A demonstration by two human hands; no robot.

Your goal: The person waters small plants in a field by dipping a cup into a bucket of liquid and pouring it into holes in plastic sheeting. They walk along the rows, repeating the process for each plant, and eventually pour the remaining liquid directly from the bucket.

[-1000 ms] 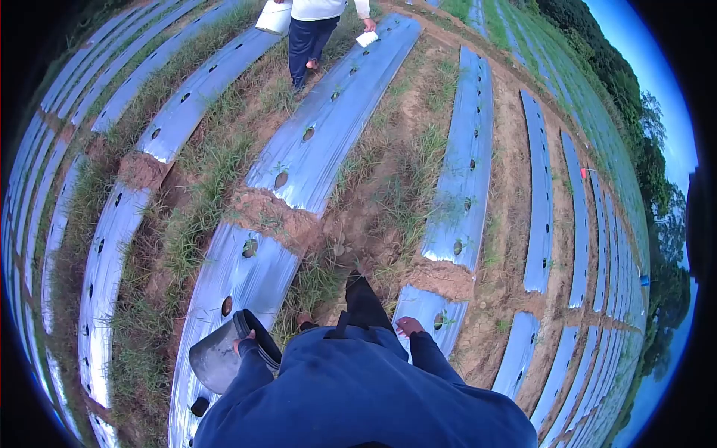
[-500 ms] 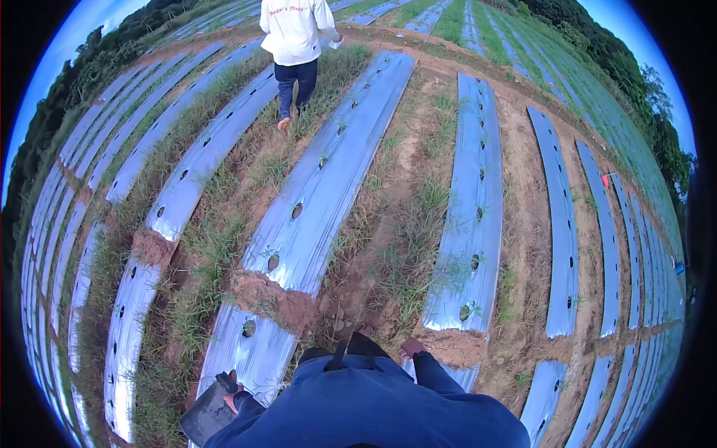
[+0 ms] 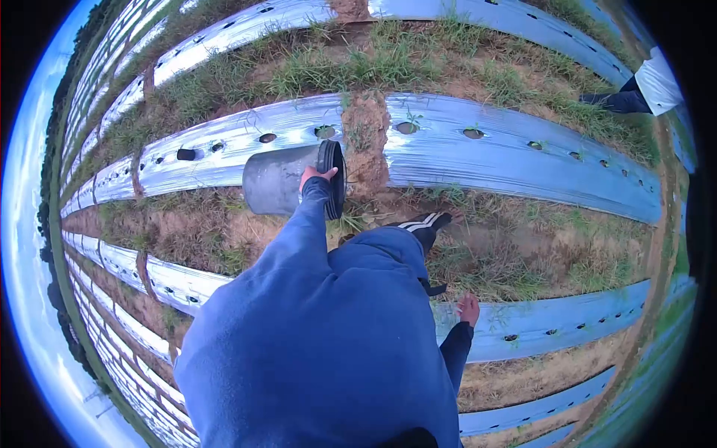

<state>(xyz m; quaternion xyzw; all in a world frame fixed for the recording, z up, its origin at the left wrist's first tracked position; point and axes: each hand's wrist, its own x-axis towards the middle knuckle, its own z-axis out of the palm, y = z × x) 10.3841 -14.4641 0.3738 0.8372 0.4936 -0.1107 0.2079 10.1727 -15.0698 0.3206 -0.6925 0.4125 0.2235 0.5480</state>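
Note:
A dark grey bucket [image 3: 280,179] lies tilted on its side in the air over the silver plastic-covered bed, its black rim toward the right. My left hand [image 3: 317,178] is closed on that rim, thumb outside. Lower right, my right hand [image 3: 468,308] hangs beside my body above another plastic strip [image 3: 523,328], fingers loosely apart and nothing visible in them. Small green plants stand in holes of the bed, one of them a seedling [image 3: 408,125] right of the bucket.
A small black container [image 3: 186,154] sits on the bed at the left. A soil patch [image 3: 366,142] breaks the plastic. Grass and weeds [image 3: 388,67] fill the paths between long beds. Another person [image 3: 642,89] in a white top and dark trousers is at the upper right.
The view has turned toward the left, so the other person now appears at the far right. The bucket and my left hand have come up from the lower left to the centre.

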